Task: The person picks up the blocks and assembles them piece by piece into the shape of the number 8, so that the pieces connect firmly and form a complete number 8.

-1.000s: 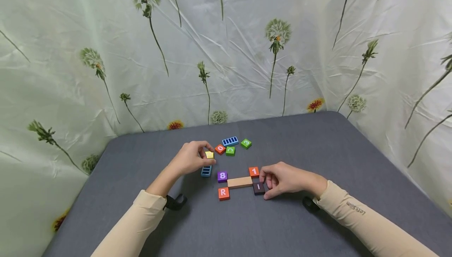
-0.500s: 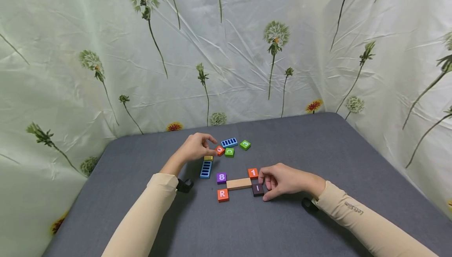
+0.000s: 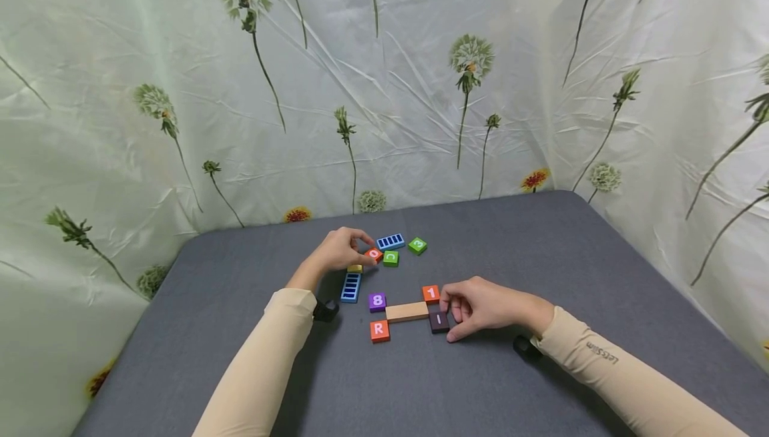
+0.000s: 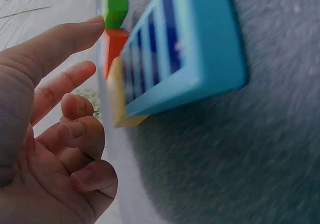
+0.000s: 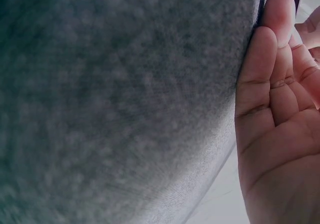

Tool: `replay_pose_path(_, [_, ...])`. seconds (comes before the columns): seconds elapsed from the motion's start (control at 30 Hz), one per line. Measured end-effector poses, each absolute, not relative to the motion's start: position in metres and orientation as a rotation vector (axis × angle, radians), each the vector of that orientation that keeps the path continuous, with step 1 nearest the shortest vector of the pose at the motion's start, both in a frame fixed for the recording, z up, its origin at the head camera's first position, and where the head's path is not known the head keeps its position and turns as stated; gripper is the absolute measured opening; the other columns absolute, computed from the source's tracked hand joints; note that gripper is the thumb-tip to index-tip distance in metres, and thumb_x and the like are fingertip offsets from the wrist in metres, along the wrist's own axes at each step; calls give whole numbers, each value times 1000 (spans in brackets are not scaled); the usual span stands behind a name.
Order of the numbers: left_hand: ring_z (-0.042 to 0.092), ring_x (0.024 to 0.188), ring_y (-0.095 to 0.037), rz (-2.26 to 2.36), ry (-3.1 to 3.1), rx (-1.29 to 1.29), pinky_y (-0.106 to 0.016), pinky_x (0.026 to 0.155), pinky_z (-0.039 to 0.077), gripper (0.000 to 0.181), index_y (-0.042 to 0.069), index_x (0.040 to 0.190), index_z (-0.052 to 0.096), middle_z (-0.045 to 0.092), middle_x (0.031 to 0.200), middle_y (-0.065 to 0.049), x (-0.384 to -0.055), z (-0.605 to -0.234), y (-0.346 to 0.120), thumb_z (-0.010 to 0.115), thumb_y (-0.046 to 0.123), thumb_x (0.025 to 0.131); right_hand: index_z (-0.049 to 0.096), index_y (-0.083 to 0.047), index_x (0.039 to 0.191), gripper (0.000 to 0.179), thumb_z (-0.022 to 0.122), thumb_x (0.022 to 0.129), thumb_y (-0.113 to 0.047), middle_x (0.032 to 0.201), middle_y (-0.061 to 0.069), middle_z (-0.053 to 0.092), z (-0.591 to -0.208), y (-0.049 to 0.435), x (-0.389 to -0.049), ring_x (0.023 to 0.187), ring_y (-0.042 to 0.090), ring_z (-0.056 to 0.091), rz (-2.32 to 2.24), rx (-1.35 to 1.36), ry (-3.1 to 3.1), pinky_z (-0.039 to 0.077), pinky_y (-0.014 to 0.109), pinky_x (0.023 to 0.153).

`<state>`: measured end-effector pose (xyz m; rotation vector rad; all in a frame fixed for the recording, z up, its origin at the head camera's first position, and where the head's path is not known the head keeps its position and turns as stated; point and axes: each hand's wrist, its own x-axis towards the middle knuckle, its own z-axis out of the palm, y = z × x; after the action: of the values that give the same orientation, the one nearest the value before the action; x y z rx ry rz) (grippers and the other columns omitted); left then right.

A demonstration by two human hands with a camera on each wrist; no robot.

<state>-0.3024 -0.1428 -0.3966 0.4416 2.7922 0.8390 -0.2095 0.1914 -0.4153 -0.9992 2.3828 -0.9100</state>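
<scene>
In the head view my left hand (image 3: 336,250) has its thumb and index finger at opposite sides of a small orange block marked 0 (image 3: 374,253), pinching it where it lies. In the left wrist view the other fingers are curled and the orange block (image 4: 115,43) shows just past the fingertips. My right hand (image 3: 489,302) stays low on the table, its thumb and index finger pinching the right end of a black block with a white dash (image 3: 439,321). That block lies beside a plain wooden bar (image 3: 407,311) and below an orange block marked 1 (image 3: 430,293).
Left of the bar lie a purple 8 block (image 3: 377,301) and an orange R block (image 3: 380,331). Around my left hand are a yellow block (image 3: 355,268), a blue barred block (image 3: 351,287), another blue barred block (image 3: 390,242), a green block (image 3: 390,259) and a green 3 block (image 3: 417,245).
My left hand has let go of the yellow block above the nearer blue block and moved right to the orange 0 block. My right hand has stayed at the black block.
</scene>
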Motion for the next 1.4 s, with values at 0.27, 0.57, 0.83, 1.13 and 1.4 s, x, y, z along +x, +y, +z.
replay_pose_path(0.27, [47, 69, -15, 849, 2792, 434, -29, 62, 37, 42, 16, 122, 78, 59, 78, -1, -305, -402, -140, 92, 31, 86, 65, -15, 104, 37, 93, 85, -29, 81, -8, 61, -415, 192, -209, 69, 0, 55, -915, -978, 2375, 48, 19, 65])
replay_pose_path(0.57, [46, 70, -16, 840, 2806, 375, -30, 63, 37, 41, 16, 120, 79, 57, 80, -2, -306, -404, -137, 93, 32, 85, 65, -15, 104, 37, 93, 85, -30, 81, -8, 62, -416, 193, -210, 69, 1, 55, -929, -978, 2366, 47, 19, 65])
replay_pose_path(0.83, [47, 73, -17, 805, 2824, 354, -30, 65, 37, 40, 13, 117, 80, 56, 82, -3, -305, -403, -135, 94, 31, 84, 65, -15, 104, 37, 93, 85, -30, 81, -8, 62, -416, 193, -210, 69, 1, 56, -924, -969, 2370, 48, 19, 65])
replay_pose_path(1.13, [50, 81, -19, 814, 2854, 331, -30, 67, 40, 36, 11, 111, 82, 61, 89, -4, -305, -406, -137, 94, 31, 84, 65, -15, 105, 37, 93, 85, -29, 82, -7, 62, -414, 192, -209, 69, 1, 55, -920, -949, 2372, 47, 19, 65])
replay_pose_path(1.4, [47, 75, -17, 822, 2875, 317, -30, 65, 38, 33, 10, 109, 83, 59, 81, -2, -306, -408, -140, 92, 30, 85, 65, -15, 105, 36, 92, 85, -30, 82, -7, 62, -415, 192, -210, 69, 1, 55, -917, -953, 2371, 47, 19, 65])
